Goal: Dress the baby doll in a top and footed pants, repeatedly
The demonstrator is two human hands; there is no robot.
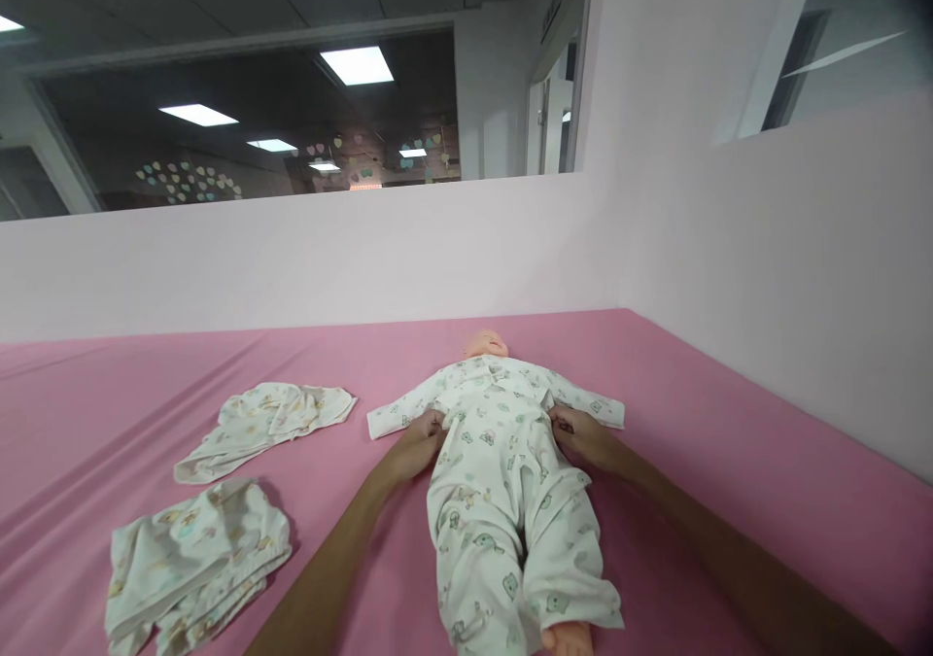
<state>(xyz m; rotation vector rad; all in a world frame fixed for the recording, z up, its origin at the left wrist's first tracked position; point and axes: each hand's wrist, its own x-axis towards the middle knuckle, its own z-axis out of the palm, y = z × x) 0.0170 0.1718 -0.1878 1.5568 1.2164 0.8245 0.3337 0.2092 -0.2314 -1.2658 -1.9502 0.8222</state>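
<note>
1. At about 8 o'clock from the doll (486, 346), a crumpled garment (196, 559) lies on the pink bed (729, 442). A second garment (266, 421), spread flatter, lies at about 9 o'clock. Both are well apart from the hands.
2. The left hand (419, 439) is at the doll's waist on its 9 o'clock side, just under the outstretched sleeve. Its fingers are curled in and seem to pinch the cloth of the pyjamas (502, 481) rather than lie flat. How much cloth is in the grip I cannot tell.
3. The doll lies on its back near the middle of the bed, head to 12 o'clock and feet to 6 o'clock, arms spread wide. It is fully dressed, with one bare foot showing at the bottom edge.
4. The right hand (583, 435) mirrors the left at 3 o'clock, fingers bent and closed on the cloth at the waist.
5. The work looks like settling the cloth at the waist. It goes best if both hands pull evenly, hold only cloth, and keep the doll flat and straight.
6. A pale wall (802, 296) borders the bed at 3 o'clock.
</note>
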